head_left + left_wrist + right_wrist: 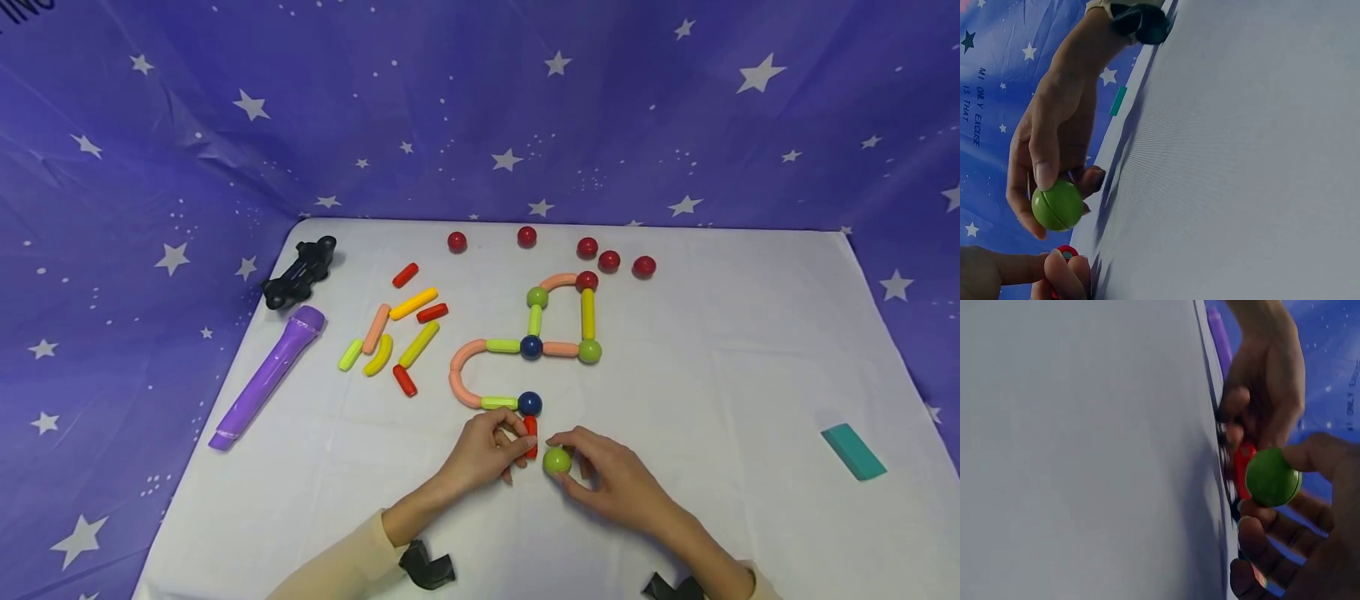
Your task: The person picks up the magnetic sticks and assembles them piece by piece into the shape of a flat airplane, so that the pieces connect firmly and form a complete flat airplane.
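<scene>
Between its thumb and fingers my right hand (618, 485) holds a green ball (557, 461), just right of a short red rod (531, 427). My left hand (480, 452) pinches that rod, whose upper end meets a dark blue ball (530, 403). From this ball a light green rod (499, 402) and pink curved rods (460, 367) lead round to another dark blue ball (531, 347). A closed loop of rods and balls joins on above it. In the left wrist view a small gap separates the green ball (1057, 206) from the red rod's end (1067, 252).
Loose rods, among them a yellow one (414, 304), lie left of the joined shape. Several red balls (527, 237) line the table's back. A purple tube (266, 379) and a black object (300, 272) sit at left, a teal block (854, 452) at right.
</scene>
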A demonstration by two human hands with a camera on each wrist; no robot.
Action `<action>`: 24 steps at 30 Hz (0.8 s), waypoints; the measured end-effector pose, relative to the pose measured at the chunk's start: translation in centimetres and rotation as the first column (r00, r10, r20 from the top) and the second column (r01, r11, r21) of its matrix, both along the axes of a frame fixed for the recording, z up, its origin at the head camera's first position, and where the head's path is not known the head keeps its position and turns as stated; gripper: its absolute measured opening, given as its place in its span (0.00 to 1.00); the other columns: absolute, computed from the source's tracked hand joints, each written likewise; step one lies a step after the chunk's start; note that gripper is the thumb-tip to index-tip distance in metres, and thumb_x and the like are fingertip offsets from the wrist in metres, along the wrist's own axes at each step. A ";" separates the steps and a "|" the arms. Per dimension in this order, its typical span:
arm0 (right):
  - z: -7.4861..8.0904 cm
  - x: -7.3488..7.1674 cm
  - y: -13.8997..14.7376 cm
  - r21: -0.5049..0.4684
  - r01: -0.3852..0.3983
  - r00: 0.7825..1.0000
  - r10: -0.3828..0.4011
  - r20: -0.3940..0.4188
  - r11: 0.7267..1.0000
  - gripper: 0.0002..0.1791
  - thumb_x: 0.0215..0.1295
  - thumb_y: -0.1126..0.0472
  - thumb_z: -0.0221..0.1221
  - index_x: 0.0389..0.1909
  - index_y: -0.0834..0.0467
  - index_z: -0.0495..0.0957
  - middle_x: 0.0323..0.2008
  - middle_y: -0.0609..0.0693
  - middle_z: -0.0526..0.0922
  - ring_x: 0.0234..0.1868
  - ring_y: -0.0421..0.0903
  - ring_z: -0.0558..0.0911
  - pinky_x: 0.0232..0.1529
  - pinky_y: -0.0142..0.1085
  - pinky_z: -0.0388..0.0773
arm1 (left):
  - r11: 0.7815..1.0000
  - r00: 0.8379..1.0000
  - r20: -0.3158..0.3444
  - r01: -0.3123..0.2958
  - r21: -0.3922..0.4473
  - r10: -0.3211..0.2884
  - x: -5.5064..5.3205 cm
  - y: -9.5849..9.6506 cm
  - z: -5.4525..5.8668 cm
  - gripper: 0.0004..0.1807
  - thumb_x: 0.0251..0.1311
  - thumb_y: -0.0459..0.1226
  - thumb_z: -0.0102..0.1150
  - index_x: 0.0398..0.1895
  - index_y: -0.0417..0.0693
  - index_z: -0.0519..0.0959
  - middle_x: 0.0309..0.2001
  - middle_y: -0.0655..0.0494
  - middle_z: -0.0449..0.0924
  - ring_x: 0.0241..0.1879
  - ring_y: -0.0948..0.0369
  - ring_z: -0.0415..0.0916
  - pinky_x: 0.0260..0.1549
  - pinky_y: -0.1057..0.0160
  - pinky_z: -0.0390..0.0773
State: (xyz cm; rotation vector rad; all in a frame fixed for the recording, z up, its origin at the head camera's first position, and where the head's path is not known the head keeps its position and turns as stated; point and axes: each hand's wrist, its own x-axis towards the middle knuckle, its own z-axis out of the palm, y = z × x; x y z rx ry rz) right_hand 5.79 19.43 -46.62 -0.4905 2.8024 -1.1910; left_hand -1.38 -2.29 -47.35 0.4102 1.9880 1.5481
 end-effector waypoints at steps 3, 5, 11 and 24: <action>-0.4 0.4 -0.8 -0.003 0.006 1.000 -0.006 0.005 1.000 0.26 0.54 0.59 0.71 0.55 0.50 0.75 0.32 0.34 0.75 0.26 0.31 0.70 0.27 0.24 0.67 | 1.000 1.000 0.000 -0.001 -0.004 0.001 -0.1 0.0 -0.1 0.08 0.62 0.35 0.63 0.37 0.39 0.76 0.22 0.41 0.83 0.09 0.57 0.75 0.12 0.59 0.77; -0.6 0.5 -1.3 -0.005 0.020 1.000 -0.020 -0.001 1.000 0.28 0.53 0.59 0.71 0.56 0.50 0.74 0.31 0.35 0.75 0.25 0.30 0.69 0.26 0.24 0.66 | 1.000 1.000 0.001 0.001 -0.010 -0.001 -0.2 0.0 -0.1 0.07 0.63 0.35 0.63 0.37 0.39 0.76 0.21 0.41 0.83 0.09 0.56 0.75 0.12 0.60 0.77; -0.8 0.8 -2.4 0.001 0.061 0.998 -0.061 0.010 0.998 0.35 0.51 0.57 0.73 0.61 0.51 0.70 0.36 0.34 0.78 0.24 0.29 0.68 0.25 0.23 0.64 | 0.999 1.000 -0.008 -0.007 -0.043 0.006 -0.3 0.0 -0.1 0.05 0.63 0.35 0.63 0.36 0.42 0.77 0.21 0.45 0.84 0.10 0.57 0.73 0.10 0.69 0.71; -0.8 0.5 -3.3 0.048 0.049 0.999 -0.050 0.006 0.998 0.38 0.50 0.55 0.73 0.61 0.53 0.68 0.34 0.34 0.76 0.24 0.28 0.67 0.25 0.22 0.63 | 0.999 1.000 -0.009 -0.023 -0.047 0.023 -0.1 0.0 0.1 0.05 0.62 0.31 0.62 0.37 0.37 0.77 0.24 0.37 0.82 0.11 0.57 0.70 0.09 0.73 0.66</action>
